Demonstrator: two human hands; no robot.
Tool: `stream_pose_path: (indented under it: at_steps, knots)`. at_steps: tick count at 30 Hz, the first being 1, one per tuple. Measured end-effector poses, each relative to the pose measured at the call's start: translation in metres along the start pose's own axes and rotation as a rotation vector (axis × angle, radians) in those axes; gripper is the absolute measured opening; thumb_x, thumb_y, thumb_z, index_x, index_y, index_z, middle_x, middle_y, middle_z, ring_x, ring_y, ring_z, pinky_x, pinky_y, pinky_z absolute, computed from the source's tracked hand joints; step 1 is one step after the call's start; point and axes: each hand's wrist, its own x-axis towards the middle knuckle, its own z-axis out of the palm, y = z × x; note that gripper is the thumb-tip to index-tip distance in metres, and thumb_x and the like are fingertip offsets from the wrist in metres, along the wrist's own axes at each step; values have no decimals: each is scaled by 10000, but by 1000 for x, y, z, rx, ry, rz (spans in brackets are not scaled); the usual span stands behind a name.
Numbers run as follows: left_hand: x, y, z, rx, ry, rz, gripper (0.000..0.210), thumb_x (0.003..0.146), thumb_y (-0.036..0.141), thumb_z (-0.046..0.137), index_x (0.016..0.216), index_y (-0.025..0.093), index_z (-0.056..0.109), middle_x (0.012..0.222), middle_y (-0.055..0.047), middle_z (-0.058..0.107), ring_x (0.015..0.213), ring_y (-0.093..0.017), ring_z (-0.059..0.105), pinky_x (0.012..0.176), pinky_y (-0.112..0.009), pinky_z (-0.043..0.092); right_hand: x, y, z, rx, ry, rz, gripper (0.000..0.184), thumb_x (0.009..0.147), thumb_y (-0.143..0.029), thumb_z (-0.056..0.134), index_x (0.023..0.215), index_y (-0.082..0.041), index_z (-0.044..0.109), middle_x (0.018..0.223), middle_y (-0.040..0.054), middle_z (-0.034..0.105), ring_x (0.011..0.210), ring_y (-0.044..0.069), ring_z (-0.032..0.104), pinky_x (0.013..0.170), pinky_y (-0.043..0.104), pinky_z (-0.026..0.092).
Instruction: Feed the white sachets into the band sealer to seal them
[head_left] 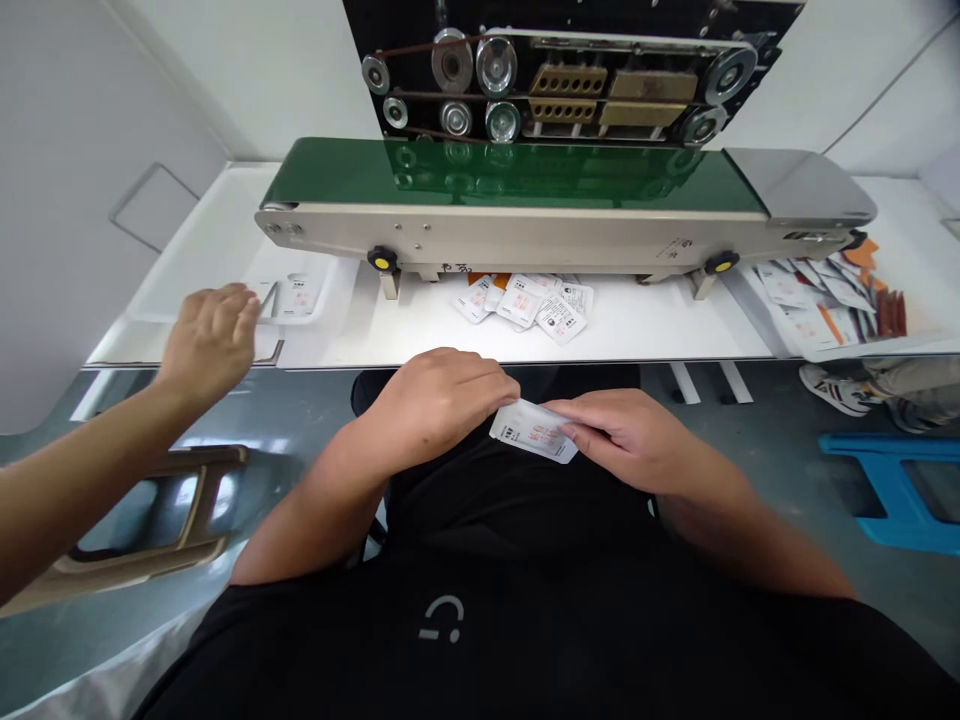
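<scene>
A small white sachet [531, 430] with red and black print is held between my two hands, in front of my lap and below the table edge. My left hand [444, 405] pinches its upper left corner with closed fingers. At the right end, my right hand [626, 435] grips it between thumb and fingers. Beyond my hands, a loose pile of similar sachets [523, 302] lies on the white table [637, 325] under the conveyor.
A sealing machine [570, 90] with a green belt [337, 180] spans the table. A co-worker's hand [214, 335] reaches to a white tray [341, 290] at left. A bin [832, 352] of sachets stands right. Stools [885, 490] flank me; another person's shoe [832, 390] shows.
</scene>
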Motion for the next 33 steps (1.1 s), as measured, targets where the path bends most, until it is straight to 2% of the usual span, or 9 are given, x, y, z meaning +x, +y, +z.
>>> stream_pose_path:
  at_steps: [3, 7, 10, 15, 22, 28, 31, 33]
  knots:
    - [1, 2, 0, 41, -37, -8, 203, 1076, 152, 484, 1056, 186, 683, 914, -46, 754, 798, -180, 685, 728, -304, 499, -1, 1, 1, -5, 1, 16, 349, 1102, -272, 489, 1351, -249, 732, 923, 44, 771, 768, 162, 681, 678, 252, 482]
    - [2, 7, 1, 10, -106, -101, 207, 1069, 151, 462, 1016, 191, 658, 884, -32, 711, 755, -169, 630, 658, -287, 437, -1, 3, 3, -9, 6, 23, 334, 1104, -266, 480, 1301, -254, 750, 902, 36, 759, 756, 159, 668, 670, 254, 466]
    - [3, 10, 1, -126, -140, -203, 216, 1072, 155, 444, 958, 193, 624, 875, -22, 681, 733, -151, 599, 628, -272, 399, -1, 4, 5, -2, 18, 18, 335, 1107, -272, 475, 1298, -250, 749, 886, 36, 751, 756, 158, 663, 669, 256, 461]
    - [7, 12, 0, -394, -167, -376, 260, 1078, 188, 436, 866, 195, 585, 827, -7, 657, 718, -137, 591, 664, -262, 429, -1, 5, 6, 15, 17, 16, 330, 1104, -271, 485, 1299, -237, 749, 883, 38, 749, 755, 157, 660, 668, 256, 463]
    - [7, 11, -4, -659, -232, -556, 291, 1087, 296, 486, 868, 196, 650, 687, 24, 637, 635, -124, 617, 605, -237, 459, -1, 6, 8, 61, 1, 23, 339, 1106, -279, 498, 1339, -232, 740, 856, 38, 740, 732, 151, 648, 671, 256, 479]
    - [2, 8, -5, -789, -220, -594, 233, 1069, 262, 529, 934, 182, 702, 734, 16, 664, 630, -105, 645, 601, -210, 498, 0, 6, 6, 121, -15, 56, 307, 1100, -297, 524, 1262, -236, 778, 879, 39, 763, 732, 146, 671, 649, 239, 479]
    - [0, 7, -4, -776, -173, -566, 252, 1083, 293, 527, 980, 178, 727, 782, 2, 682, 644, -104, 644, 606, -213, 504, 1, 7, 6, 157, -35, 83, 302, 1098, -294, 527, 1242, -237, 786, 925, 40, 781, 764, 149, 693, 665, 236, 488]
    - [-1, 8, -3, -732, -145, -537, 204, 1058, 307, 593, 992, 180, 738, 800, -3, 689, 664, -109, 635, 605, -214, 489, 2, 8, 6, 164, -35, 87, 310, 1097, -294, 530, 1275, -238, 778, 915, 36, 780, 750, 144, 688, 658, 231, 485]
